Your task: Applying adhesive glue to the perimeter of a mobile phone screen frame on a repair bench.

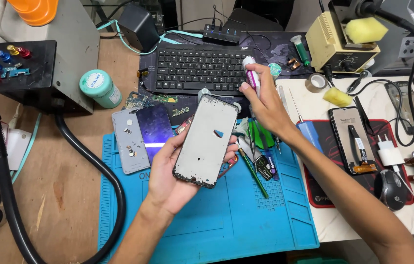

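The phone frame (206, 142) is held tilted above the blue work mat (207, 215), its pale inner face up, no screen fitted. A small blue scrap sits near its centre and dark residue shows along its lower edge. The left hand (177, 168) cups it from beneath, fingers curled around both long edges. The right hand (265, 100) is raised just beyond the frame's top corner, pinching a small white tube with a purple label (252, 76), nozzle end not clearly visible.

Judgement: the phone is already stripped and the frame looks mostly cleaned; no fresh bead of glue can be seen on the rim, so application appears not yet begun, and the screen remains to be fitted.

Beside the left hand lie a grey back cover (127, 142) and a dark glossy panel (154, 129). Tweezers (253, 168) rest on the mat under the right wrist. A separate screen with ribbon cable (354, 142) lies on the red pad (324, 195), well apart. A keyboard (199, 68) stands behind.
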